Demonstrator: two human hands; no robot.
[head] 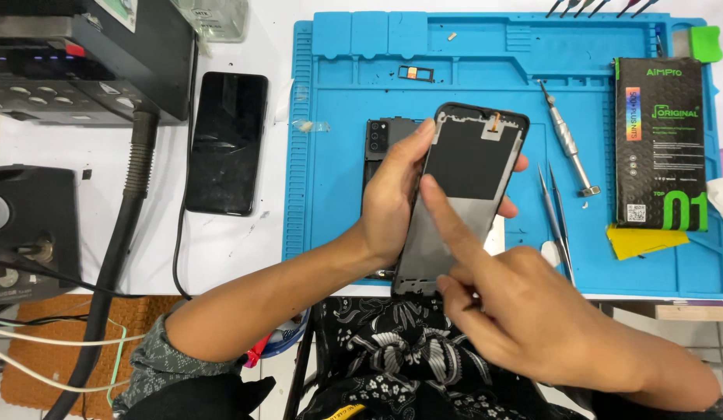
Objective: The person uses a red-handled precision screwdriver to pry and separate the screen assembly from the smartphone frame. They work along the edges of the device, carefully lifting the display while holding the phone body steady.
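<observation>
item one, far left: a black station box (81,58) is sitting on the white tabletop (237,233), its thick hose (120,233) trailing down. item two: a dark phone (226,142) is lying face up, just left of the blue mat (330,194). item three: our left hand (392,198) is wrapping its grip around the screen frame (462,194), holding it tilted above the mat. item four: our right hand (525,311) is pressing its forefinger on the frame's grey back, other fingers curling in. item five: tweezers (556,214), a screwdriver (567,148) and a black box (661,144) are resting on the mat's right side.
</observation>
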